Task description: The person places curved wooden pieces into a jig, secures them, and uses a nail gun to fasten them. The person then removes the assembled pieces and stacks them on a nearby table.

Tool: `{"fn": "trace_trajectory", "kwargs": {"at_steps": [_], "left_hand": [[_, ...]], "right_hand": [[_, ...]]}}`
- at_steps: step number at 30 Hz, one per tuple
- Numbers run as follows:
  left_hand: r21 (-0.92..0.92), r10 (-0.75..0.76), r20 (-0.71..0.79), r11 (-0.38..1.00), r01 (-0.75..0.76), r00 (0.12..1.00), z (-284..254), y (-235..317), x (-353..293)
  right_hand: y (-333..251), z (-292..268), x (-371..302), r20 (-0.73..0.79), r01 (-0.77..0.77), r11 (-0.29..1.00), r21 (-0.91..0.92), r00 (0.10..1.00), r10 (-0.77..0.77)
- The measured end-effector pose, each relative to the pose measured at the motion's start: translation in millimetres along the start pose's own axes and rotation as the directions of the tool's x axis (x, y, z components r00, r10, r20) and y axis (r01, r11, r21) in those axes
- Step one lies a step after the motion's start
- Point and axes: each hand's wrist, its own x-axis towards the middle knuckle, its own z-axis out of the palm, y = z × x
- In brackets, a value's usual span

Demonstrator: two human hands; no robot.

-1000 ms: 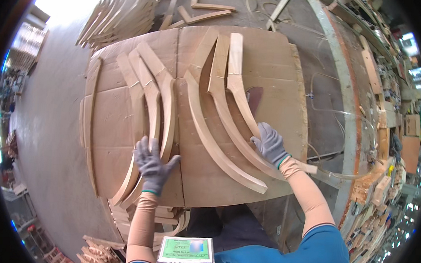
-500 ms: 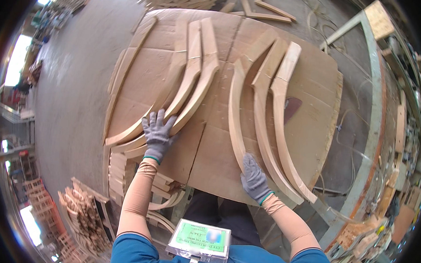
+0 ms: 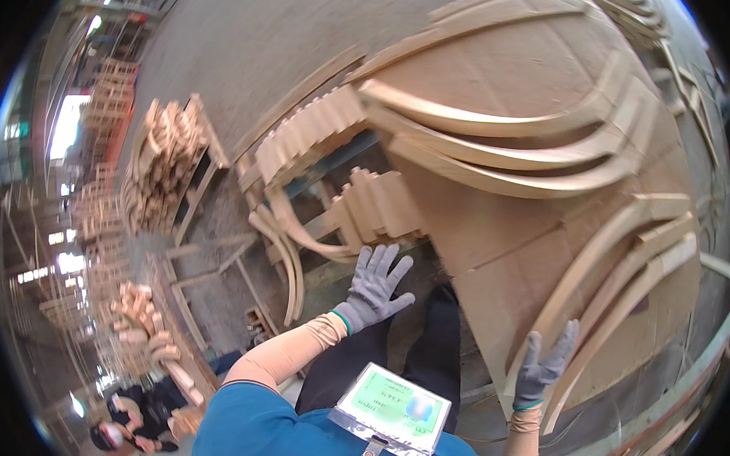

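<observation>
Left hand in a grey knit glove (image 3: 373, 292), centre of the frame: fingers spread, nothing held, over the dark trousers (image 3: 347, 353) and just beside a stacked row of pale wooden pieces (image 3: 382, 206); contact unclear. Right hand in a matching grey glove (image 3: 540, 374), lower right: fingers apart, not closed, at the lower ends of three long, curved, pale-brown wooden pieces (image 3: 577, 266); can't tell whether it touches them. Those lie side by side on the brown cardboard-covered bench (image 3: 495, 234), right of the frame; three similar curved wooden pieces (image 3: 506, 157) lie upper right. Wood looks stiff, fairly light, smooth, so maybe a bit slippery in knit gloves; angled upper joints probably the weak spot. Best hold: around mid-curve, or one hand near each end, off the joint.
</observation>
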Motion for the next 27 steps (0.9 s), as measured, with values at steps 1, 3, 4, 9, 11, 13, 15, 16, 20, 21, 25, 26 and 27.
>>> {"fn": "trace_trajectory", "kwargs": {"at_steps": [1,3,4,9,11,13,15,16,20,21,25,26,27], "left_hand": [[-0.016,-0.066,0.037,0.998,0.066,0.997,3.9,-14.3,-22.9],[-0.001,-0.21,0.074,0.977,0.211,0.975,19.1,-48.0,-66.2],[0.001,-0.275,0.094,0.961,0.276,0.957,29.4,-66.3,-89.0],[-0.009,-0.621,0.174,0.775,0.632,0.764,85.0,-168.4,-210.5],[-0.044,-0.707,0.233,0.678,0.733,0.668,109.7,-210.5,-257.9],[-0.082,-0.763,0.247,0.598,0.797,0.598,137.8,-253.8,-296.4],[-0.074,-0.802,0.305,0.518,0.852,0.514,158.2,-297.9,-326.2],[-0.067,-0.813,0.335,0.483,0.873,0.476,169.7,-320.5,-336.7],[-0.045,-0.836,0.461,0.313,0.949,0.298,205.4,-395.1,-361.7],[-0.064,-0.848,0.45,0.283,0.957,0.281,219.6,-407.7,-370.2],[-0.125,-0.861,0.426,0.249,0.96,0.279,275.5,-442.3,-380.7],[-0.137,-0.862,0.42,0.248,0.959,0.283,288.5,-449.2,-379.9],[-0.162,-0.858,0.431,0.231,0.959,0.279,302.0,-455.1,-375.9]], "right_hand": [[-15.9,5.3,4.4,0.011,0.024,0.999,0.022,1.0,-0.025],[-53.2,27.5,10.6,0.058,0.123,0.992,0.037,0.99,-0.125],[-76.6,43.0,10.4,0.131,0.176,0.982,0.068,0.974,-0.184],[-187.4,141.7,-24.4,0.356,0.385,0.898,0.212,0.826,-0.438],[-225.4,187.3,-48.7,0.406,0.448,0.854,0.265,0.751,-0.52],[-249.6,231.2,-78.0,0.509,0.462,0.84,0.284,0.67,-0.54],[-274.1,281.0,-103.3,0.62,0.47,0.837,0.279,0.577,-0.531],[-283.6,309.8,-115.1,0.648,0.491,0.825,0.279,0.538,-0.539],[-303.9,432.0,-149.6,0.794,0.546,0.807,0.224,0.378,-0.476],[-307.0,462.8,-155.3,0.837,0.552,0.811,0.193,0.339,-0.429],[-304.7,580.7,-172.7,0.927,0.604,0.794,0.073,0.252,-0.277],[-304.3,607.6,-175.9,0.935,0.607,0.791,0.073,0.234,-0.266],[-302.8,631.8,-178.3,0.942,0.61,0.789,0.072,0.218,-0.254]]}}
